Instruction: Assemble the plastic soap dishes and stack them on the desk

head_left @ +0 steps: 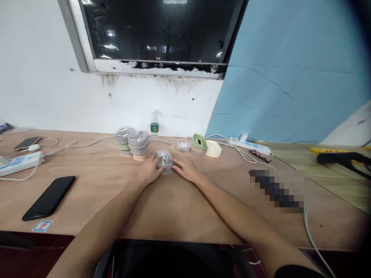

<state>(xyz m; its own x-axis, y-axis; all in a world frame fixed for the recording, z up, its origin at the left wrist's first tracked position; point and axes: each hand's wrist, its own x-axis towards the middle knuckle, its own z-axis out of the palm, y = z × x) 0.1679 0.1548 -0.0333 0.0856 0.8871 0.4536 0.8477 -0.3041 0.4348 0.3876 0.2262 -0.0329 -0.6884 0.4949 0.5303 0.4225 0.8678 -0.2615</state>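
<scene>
A small translucent plastic box (164,157) with a greyish top rests on the table between my hands. My left hand (151,169) has its fingers against the left side, with the thumb at the front edge. From the right, my right hand (185,168) touches the box with its fingertips, so both hands hold it. Just behind and left stand two stacks of similar lidded boxes, a grey-topped one (139,141) and another (124,136), with green and peach layers below. To the right are a clear container (183,145), a green frame-like part (199,142) and stacked cream lids (213,148).
A water bottle (154,125) stands against the wall. A black phone (49,198) lies front left, near a white power strip (21,163). Another power strip (249,146) with cables sits back right. A blurred-out dark object (276,190) lies on the right.
</scene>
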